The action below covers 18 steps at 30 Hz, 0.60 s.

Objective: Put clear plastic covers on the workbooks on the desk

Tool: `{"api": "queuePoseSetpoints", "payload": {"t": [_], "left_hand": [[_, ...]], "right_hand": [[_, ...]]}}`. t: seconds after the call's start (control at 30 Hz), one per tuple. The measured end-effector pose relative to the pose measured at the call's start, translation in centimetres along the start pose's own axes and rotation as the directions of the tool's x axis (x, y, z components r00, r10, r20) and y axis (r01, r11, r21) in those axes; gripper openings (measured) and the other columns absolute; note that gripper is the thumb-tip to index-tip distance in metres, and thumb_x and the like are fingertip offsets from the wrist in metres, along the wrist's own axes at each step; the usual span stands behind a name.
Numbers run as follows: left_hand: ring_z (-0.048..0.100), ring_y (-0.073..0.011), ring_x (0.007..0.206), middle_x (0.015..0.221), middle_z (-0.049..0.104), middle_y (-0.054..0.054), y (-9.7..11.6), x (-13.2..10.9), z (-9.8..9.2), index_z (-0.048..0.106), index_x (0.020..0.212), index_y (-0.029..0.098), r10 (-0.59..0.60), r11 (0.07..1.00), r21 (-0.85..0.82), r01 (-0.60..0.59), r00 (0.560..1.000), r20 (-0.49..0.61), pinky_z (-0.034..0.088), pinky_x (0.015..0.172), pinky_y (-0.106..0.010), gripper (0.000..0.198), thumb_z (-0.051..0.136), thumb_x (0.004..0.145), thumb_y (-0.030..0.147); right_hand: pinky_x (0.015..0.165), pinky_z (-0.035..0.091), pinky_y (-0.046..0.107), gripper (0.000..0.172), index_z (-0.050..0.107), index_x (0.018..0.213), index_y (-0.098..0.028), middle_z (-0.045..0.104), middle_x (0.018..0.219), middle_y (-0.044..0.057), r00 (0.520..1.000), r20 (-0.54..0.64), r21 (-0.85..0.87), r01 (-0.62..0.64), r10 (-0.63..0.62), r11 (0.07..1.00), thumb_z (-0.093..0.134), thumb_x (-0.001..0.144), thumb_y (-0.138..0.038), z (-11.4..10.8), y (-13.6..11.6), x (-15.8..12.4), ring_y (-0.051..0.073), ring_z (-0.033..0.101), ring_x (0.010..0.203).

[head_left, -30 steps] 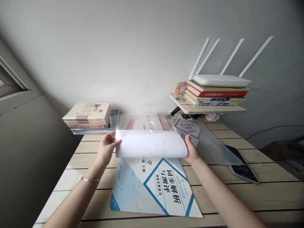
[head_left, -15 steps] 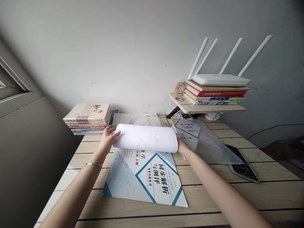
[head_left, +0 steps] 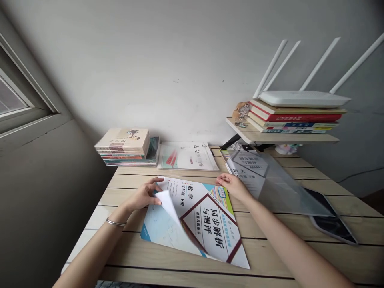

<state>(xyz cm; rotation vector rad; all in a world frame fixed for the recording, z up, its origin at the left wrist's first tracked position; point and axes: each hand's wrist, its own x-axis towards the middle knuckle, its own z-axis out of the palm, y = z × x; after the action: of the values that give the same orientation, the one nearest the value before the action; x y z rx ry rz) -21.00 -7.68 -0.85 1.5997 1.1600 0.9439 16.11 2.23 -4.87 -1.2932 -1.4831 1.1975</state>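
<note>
A math workbook with a maroon diamond frame (head_left: 207, 224) lies slanted over a blue-cornered workbook (head_left: 163, 224), with its left side curled up to show white underneath. My left hand (head_left: 145, 196) is closed on the curled upper left corner, thumb below and fingers above. At the upper right corner of the maroon-framed workbook, my right hand (head_left: 232, 186) pinches the edge by the green and yellow patch. A silver bangle (head_left: 116, 222) circles my left wrist. The blue-cornered workbook is mostly hidden beneath.
Behind lies a booklet in a clear cover (head_left: 189, 156), beside a book stack (head_left: 126, 146). Right are a clear-covered workbook (head_left: 249, 168), a translucent sheet (head_left: 288, 192) and a black phone (head_left: 333, 220). A small shelf (head_left: 288, 138) bears books (head_left: 297, 117) and a router (head_left: 303, 99).
The rolled white sheet has come down and spread out as the maroon-framed workbook over the blue one. Both hands have lowered toward me. The view has shifted left.
</note>
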Motion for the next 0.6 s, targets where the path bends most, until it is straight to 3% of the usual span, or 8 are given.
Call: {"api": "queuePoseSetpoints", "payload": {"t": [0.07,0.13,0.23,0.33,0.47,0.6], "left_hand": [[0.038,-0.0363,0.133,0.129,0.059,-0.011,0.3,-0.4,0.2,0.075,0.07,0.026,0.035,0.997,0.075,-0.035,0.999,-0.002,0.038,0.104,-0.05,0.019,0.082,0.054,0.018],[0.041,-0.035,0.132,0.117,0.067,-0.01,0.4,-0.6,0.7,0.073,0.063,0.028,0.068,0.992,0.109,-0.061,0.996,-0.06,0.032,0.107,-0.053,0.013,0.079,0.057,0.018],[0.044,-0.0317,0.13,0.106,0.072,-0.009,0.3,-0.4,1.5,0.07,0.063,0.027,0.069,0.998,0.005,-0.069,0.977,-0.202,0.03,0.109,-0.051,0.005,0.075,0.066,0.027],[0.054,-0.0315,0.119,0.1,0.073,-0.011,0.0,-0.1,1.9,0.071,0.075,0.022,-0.043,0.982,-0.19,-0.026,0.936,-0.348,0.037,0.104,-0.048,0.024,0.076,0.065,0.043],[0.065,-0.0294,0.095,0.084,0.074,-0.009,-0.1,0.1,1.6,0.07,0.078,0.019,-0.201,0.947,-0.316,0.053,0.868,-0.454,0.047,0.092,-0.044,0.048,0.082,0.049,0.054],[0.065,-0.0285,0.097,0.087,0.075,-0.008,0.5,0.1,1.3,0.07,0.083,0.017,-0.204,0.951,-0.297,0.083,0.892,-0.403,0.046,0.094,-0.042,0.054,0.081,0.049,0.057]], "right_hand": [[0.067,0.052,0.034,0.029,0.061,0.065,-0.022,0.069,0.064,0.002,1.0,-0.011,-0.016,0.008,-0.008,1.0,0.076,0.058,-0.046,-0.1,-0.1,0.0,0.02,0.066,0.066],[0.065,0.051,0.033,0.025,0.06,0.063,-0.022,0.068,0.062,0.001,1.0,-0.003,-0.038,0.003,-0.003,0.999,0.074,0.059,-0.042,-0.2,-0.3,0.0,0.019,0.065,0.064],[0.06,0.05,0.03,0.016,0.058,0.06,-0.022,0.068,0.06,0.0,0.999,0.001,-0.108,-0.032,0.032,0.994,0.071,0.06,-0.032,-0.5,-0.6,0.1,0.017,0.063,0.058],[0.055,0.048,0.028,0.009,0.059,0.058,-0.022,0.067,0.056,-0.001,0.998,-0.015,-0.171,-0.069,0.067,0.983,0.068,0.058,-0.021,-1.0,-0.6,0.0,0.016,0.061,0.055],[0.049,0.047,0.027,0.007,0.06,0.061,-0.021,0.065,0.053,-0.001,0.991,-0.023,-0.211,-0.13,0.128,0.969,0.062,0.059,-0.015,-1.7,-0.4,-0.5,0.017,0.061,0.052],[0.05,0.047,0.024,0.005,0.061,0.062,-0.018,0.066,0.056,0.001,0.99,-0.059,-0.251,-0.136,0.125,0.958,0.06,0.06,-0.014,-2.3,-0.1,-0.4,0.016,0.062,0.054]]}}
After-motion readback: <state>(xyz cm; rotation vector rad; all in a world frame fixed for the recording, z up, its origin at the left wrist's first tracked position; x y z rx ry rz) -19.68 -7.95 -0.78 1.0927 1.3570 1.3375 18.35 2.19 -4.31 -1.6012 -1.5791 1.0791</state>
